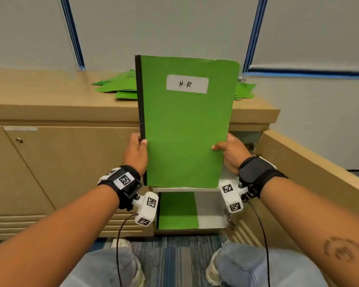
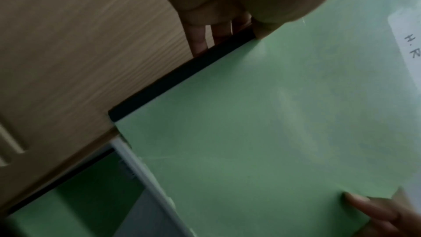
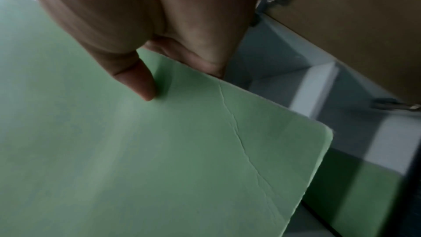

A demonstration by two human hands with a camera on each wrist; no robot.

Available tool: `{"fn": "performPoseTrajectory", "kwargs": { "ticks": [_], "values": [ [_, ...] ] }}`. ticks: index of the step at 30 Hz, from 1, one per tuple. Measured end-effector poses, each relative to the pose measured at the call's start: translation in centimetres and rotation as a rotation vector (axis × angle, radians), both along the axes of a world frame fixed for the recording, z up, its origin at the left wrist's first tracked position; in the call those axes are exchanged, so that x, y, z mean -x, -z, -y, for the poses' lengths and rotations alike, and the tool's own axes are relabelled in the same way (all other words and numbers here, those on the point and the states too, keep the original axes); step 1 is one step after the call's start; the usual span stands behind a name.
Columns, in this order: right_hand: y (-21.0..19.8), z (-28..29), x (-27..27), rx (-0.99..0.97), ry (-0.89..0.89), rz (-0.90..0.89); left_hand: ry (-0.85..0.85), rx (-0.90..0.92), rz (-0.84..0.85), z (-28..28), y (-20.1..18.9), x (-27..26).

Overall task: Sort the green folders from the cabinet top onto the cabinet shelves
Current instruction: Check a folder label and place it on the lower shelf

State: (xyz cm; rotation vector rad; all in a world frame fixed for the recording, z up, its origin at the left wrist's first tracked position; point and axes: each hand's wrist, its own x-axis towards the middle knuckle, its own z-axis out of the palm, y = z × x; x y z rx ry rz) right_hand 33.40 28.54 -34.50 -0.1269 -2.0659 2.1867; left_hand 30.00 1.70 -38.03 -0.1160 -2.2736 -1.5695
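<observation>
I hold a green folder (image 1: 184,125) upright in front of the open cabinet; it has a black spine on its left and a white label reading "H.R". My left hand (image 1: 136,154) pinches the spine edge, thumb on the front. My right hand (image 1: 230,152) pinches the opposite edge, thumb on the cover (image 3: 145,89). The same folder (image 2: 262,123) fills the left wrist view. A pile of green folders (image 1: 120,85) lies on the cabinet top behind it. Another green folder (image 1: 177,210) stands on the lower shelf.
The cabinet top (image 1: 50,94) is tan wood. A shut cabinet door (image 1: 71,162) is at the left and an open door (image 1: 298,166) swings out at the right. A white shelf board (image 1: 187,189) divides the open bay. My knees and carpet lie below.
</observation>
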Motion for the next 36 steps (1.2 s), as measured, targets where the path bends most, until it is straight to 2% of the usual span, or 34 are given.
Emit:
{"fn": "performPoseTrajectory", "kwargs": {
  "ticks": [10,17,25,31,35,36],
  "values": [
    [17.2,-0.3,0.2,0.007,0.007,0.33,-0.005,0.177,0.305,-0.1,17.2,-1.6],
    [27.8,-1.2,2.1,-0.043,0.02,0.521,-0.004,0.298,0.493,-1.3,26.4,-1.3],
    [38.1,-2.5,4.6,-0.106,-0.027,0.658,-0.007,0.374,0.706,-2.4,34.0,0.4],
    [43.9,-2.2,5.0,-0.163,-0.13,0.757,0.029,0.476,0.812,-1.8,38.9,0.8],
    [52.3,-4.2,6.0,-0.186,-0.159,0.832,0.055,0.414,0.866,-2.0,41.8,1.6],
    [53.2,-4.4,6.2,-0.167,-0.17,0.833,0.062,0.41,0.884,-2.2,42.3,1.8]
  ]
}}
